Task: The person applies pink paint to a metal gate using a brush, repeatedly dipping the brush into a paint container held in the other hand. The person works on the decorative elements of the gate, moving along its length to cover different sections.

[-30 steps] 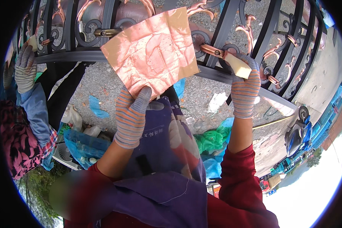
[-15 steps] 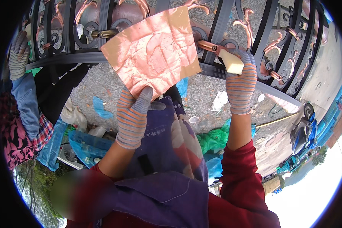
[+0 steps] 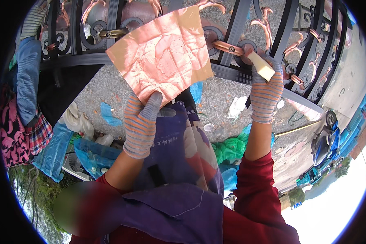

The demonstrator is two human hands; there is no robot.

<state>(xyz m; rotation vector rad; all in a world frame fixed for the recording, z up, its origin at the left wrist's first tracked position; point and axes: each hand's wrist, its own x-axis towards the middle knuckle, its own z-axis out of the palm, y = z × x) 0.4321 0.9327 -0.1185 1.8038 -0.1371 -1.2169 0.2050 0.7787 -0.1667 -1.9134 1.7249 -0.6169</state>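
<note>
Striped work gloves cover both of my hands. My left hand (image 3: 141,126) grips the near corner of a creased brown sheet (image 3: 162,57), its thumb on top; wet-looking copper-coloured paint coats most of the sheet. Between the fingers of my right hand (image 3: 268,91) is a pale yellow sponge (image 3: 261,67), its far tip reddish with paint. That tip is close to the right end of a copper-coloured collar (image 3: 228,48) on the black metal railing (image 3: 234,32); whether they touch I cannot tell. Copper-coloured leaf ornaments (image 3: 264,26) stand out on the bars.
At the far left, another person's gloved hand (image 3: 33,20) and blue sleeve (image 3: 27,81) are beside the railing. Blue plastic (image 3: 91,156) and a green plastic bag (image 3: 232,148) lie on the ground. A motor scooter (image 3: 324,142) stands at the right.
My right hand has shifted right and slightly down with the sponge, along the collar toward its right end. My left hand and sheet barely moved. The other person's hand has moved farther away.
</note>
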